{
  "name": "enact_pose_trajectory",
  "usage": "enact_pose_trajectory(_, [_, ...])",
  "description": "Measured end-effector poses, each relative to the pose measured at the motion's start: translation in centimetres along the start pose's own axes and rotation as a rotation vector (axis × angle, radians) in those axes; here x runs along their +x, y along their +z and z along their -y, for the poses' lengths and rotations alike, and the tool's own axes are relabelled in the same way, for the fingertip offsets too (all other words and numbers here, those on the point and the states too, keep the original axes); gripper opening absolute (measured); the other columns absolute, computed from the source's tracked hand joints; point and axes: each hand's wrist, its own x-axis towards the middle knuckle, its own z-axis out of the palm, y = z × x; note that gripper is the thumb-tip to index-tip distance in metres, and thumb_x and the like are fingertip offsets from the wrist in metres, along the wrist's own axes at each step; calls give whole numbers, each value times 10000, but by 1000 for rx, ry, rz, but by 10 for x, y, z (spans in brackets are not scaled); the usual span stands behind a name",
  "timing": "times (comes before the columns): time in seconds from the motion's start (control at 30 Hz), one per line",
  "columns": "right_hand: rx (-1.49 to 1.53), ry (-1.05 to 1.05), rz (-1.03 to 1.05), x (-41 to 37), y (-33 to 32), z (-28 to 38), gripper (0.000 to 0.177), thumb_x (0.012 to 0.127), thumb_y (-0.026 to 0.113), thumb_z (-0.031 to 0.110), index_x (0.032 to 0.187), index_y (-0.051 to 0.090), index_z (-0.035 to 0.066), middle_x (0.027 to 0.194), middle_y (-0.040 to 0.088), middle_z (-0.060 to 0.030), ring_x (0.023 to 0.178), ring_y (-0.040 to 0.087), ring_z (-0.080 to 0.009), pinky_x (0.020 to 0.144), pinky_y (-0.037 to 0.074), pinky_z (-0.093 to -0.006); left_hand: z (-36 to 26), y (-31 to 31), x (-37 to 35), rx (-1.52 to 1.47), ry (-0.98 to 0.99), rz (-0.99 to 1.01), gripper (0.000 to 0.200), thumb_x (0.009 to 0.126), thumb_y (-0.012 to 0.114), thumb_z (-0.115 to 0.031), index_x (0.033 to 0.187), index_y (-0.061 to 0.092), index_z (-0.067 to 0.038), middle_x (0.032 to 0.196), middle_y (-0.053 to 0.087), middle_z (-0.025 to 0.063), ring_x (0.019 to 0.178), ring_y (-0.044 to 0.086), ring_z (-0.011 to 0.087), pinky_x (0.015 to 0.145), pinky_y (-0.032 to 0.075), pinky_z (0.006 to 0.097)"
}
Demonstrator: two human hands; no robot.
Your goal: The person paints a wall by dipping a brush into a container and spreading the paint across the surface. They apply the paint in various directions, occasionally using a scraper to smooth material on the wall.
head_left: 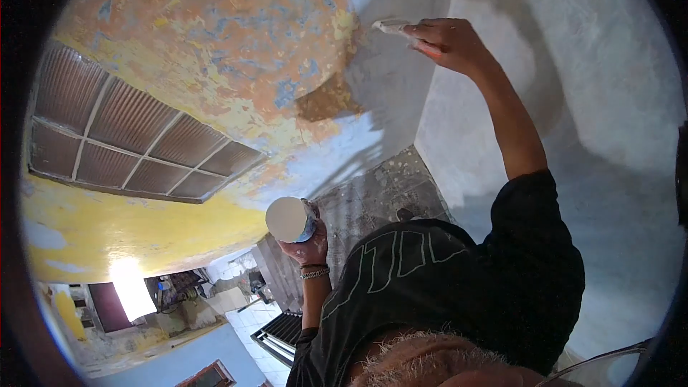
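My right hand (448, 44) is raised toward the wall near the corner, fingers closed around the orange-red handle of a putty knife (390, 26). Whitish filler coats the blade, which overlaps the grey-white plastered strip of wall. Lower down, in front of my body, my left hand (307, 244) grips a round tub (288, 219) from the side and below. A smooth off-white paste fills the tub's top, and blue markings show on its side. White smears mark the fingers of the left hand.
Patchy orange, yellow and blue paint covers the wall (236, 36) ahead. A window with ribbed glass (122, 125) sits at the left. Plastered wall (609, 100) rises at right. Below lies a spattered grey floor (358, 197); a bright lamp (132, 290) glows lower left.
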Motion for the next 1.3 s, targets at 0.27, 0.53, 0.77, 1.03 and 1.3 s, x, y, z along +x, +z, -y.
enact_pose_trajectory(0.27, [86,116,469,-19,65,-14,284,793,570,220,1071,610,174,842,629,-66,749,597,-255,668,469,-362,3,-1,3,59,38,-11,734,644,642,-518,1232,436,-129,1168,504,116,1052,503,333,706,544,385])
enact_pose_trajectory(0.53, [-147,-295,-275,84,-108,18,156,765,641,189,852,625,61,763,623,-127,640,603,-274,580,481,-356,11,9,2,8,57,1,642,731,593,-476,1218,445,-85,1177,484,180,1075,478,342,714,546,399])
enact_pose_trajectory(0.77, [-20,-321,-144,34,-51,-14,301,804,602,237,1063,598,83,953,631,-106,864,605,-288,756,484,-342,11,0,-1,-40,25,17,664,724,603,-474,1224,429,-74,1194,460,198,1106,446,349,713,549,408])
enact_pose_trajectory(1.03, [141,167,407,-90,171,-16,289,794,588,219,1081,600,192,859,612,-58,799,595,-254,648,475,-322,5,-7,-19,29,72,-57,705,685,576,-550,1242,429,-145,1226,472,100,1091,482,328,725,521,406])
enact_pose_trajectory(1.3, [441,306,33,-56,57,-1,275,808,559,51,1072,595,117,770,607,-57,695,606,-156,589,501,-266,9,-9,-23,-56,64,-31,729,678,615,-517,1266,401,-145,1248,445,120,1149,426,333,739,524,408])
